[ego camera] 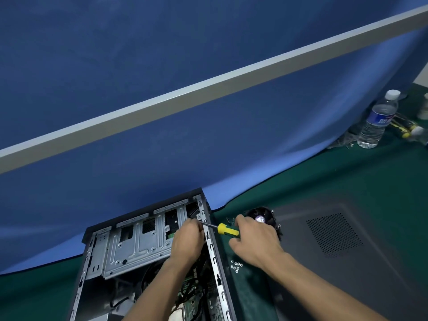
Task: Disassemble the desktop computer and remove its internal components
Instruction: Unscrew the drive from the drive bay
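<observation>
I see the computer case [148, 246] open on its side on the green cloth [324, 177], bare stamped-steel drive cage facing up, circuit board low inside. My right hand [252, 242] curls around the yellow plastic handle of the screwdriver [225, 229], its dark shaft angled to the case's right rail. Left hand [187, 237] sits inside at the shaft tip, fingers curled; can't tell if they hold anything. Small round silver screws [236, 267] clustered beside the case. Round black fan [260, 217] touching the flat grey side panel [347, 262] with perforated vent. Clear ribbed bottle [377, 121] far right.
</observation>
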The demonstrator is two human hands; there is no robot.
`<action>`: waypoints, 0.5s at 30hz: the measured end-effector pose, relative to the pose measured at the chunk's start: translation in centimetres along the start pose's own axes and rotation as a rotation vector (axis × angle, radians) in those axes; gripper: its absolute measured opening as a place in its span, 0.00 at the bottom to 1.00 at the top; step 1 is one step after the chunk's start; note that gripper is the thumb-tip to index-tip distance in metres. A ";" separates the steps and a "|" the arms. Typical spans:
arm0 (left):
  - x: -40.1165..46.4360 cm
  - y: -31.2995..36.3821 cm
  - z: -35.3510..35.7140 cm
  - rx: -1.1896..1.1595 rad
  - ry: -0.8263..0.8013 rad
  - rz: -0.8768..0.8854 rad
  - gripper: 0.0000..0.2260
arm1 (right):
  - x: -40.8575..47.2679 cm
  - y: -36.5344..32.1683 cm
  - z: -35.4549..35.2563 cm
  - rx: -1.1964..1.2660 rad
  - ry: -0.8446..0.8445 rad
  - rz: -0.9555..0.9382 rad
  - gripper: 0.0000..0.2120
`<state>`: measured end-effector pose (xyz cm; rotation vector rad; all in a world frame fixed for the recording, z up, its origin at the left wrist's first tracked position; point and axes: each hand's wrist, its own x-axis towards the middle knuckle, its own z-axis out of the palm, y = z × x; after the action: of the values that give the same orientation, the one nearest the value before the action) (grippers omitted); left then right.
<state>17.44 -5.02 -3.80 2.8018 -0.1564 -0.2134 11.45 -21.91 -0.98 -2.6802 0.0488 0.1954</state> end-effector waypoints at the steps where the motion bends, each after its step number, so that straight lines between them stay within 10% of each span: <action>1: 0.3 -0.2 -0.3 -0.024 -0.051 -0.004 0.05 | -0.1 0.0 0.2 0.016 -0.009 0.007 0.13; 15: 1.9 -0.5 -1.4 -0.046 -0.237 -0.005 0.07 | -0.4 -0.1 1.9 0.114 -0.078 0.069 0.13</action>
<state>19.58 -4.35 -2.88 2.7239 -0.1965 -0.5441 10.83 -21.03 -2.55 -2.5571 0.1239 0.3095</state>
